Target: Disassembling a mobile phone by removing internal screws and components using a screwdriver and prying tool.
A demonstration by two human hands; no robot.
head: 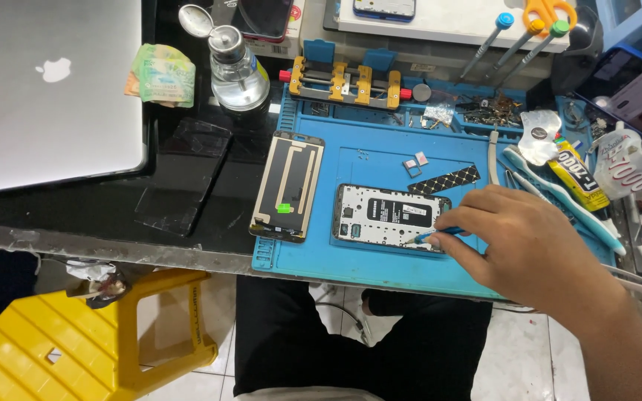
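My right hand (518, 241) is shut on a thin blue-handled tool (431, 236), its tip resting on the lower right edge of an opened phone body (388, 215) that lies flat on the blue work mat (380, 160). Left of it lies a detached phone screen panel (288, 186), back side up, with a small green tab. A small black patterned strip (445, 180) and tiny loose parts lie just above the phone. My left hand is out of view.
A blue and orange clamp jig (347, 80), a glass bottle (235, 70), a closed silver laptop (53, 89), a cracked dark glass panel (183, 178), screwdrivers (518, 41), glue tubes (577, 174) and a yellow stool (91, 334) surround the mat.
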